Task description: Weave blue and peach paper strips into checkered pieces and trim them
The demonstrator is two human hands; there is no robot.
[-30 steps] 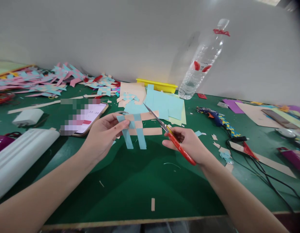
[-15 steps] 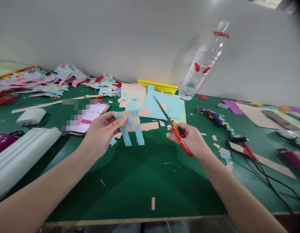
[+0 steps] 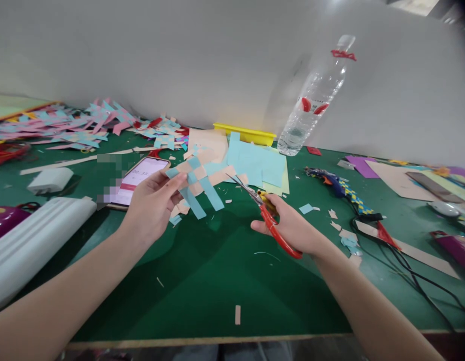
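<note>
Between its thumb and fingers my left hand [image 3: 155, 200] pinches a woven paper piece [image 3: 200, 173], a checked patch of light blue and peach strips with loose ends sticking out. Two blue ends hang toward me and peach ends point right. My right hand [image 3: 288, 220] grips scissors [image 3: 268, 215] with red and yellow handles. Their blades are parted slightly and point up and left, the tips close to the peach ends. Whether the blades touch the paper I cannot tell. Behind the woven piece lie light blue paper sheets [image 3: 251, 160] and a peach sheet [image 3: 213, 143].
A clear bottle [image 3: 311, 100] leans by the grey wall. Woven strips [image 3: 82, 120] are heaped at the back left. A phone [image 3: 142, 175], a white charger [image 3: 52, 180] and a long white object [image 3: 44, 240] stand left. Cords [image 3: 405, 265] and paper scraps [image 3: 349, 240] lie right.
The woven piece has tilted in my left hand, its hanging ends now slanting right. The scissors have moved left and down, their tips nearer the paper, and the blades have parted.
</note>
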